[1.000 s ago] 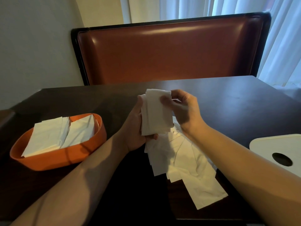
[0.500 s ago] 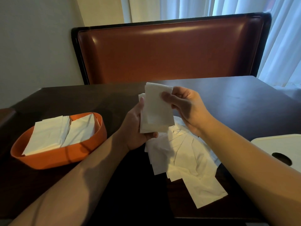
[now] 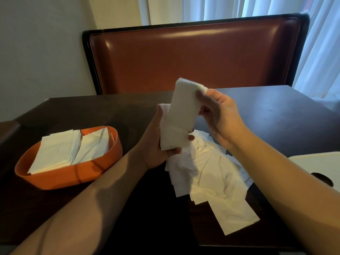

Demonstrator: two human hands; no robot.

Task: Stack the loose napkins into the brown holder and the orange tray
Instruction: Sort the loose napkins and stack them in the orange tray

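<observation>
Both hands hold napkins above the table.
Left hand (image 3: 158, 144) grips a stack (image 3: 172, 138); right hand (image 3: 219, 115) pinches one napkin (image 3: 184, 105) at twelve o'clock of it.

Our left hand (image 3: 156, 144) curls its fingers (image 3: 190, 138) upward in a grip; our right hand (image 3: 219, 115) pinches just above them, forearms converging.

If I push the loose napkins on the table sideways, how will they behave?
The loose napkins lie fanned and overlapping, so they would probably slide apart, not move together. They look thin and floppy, likely to crumple or lift at the edges.
</observation>
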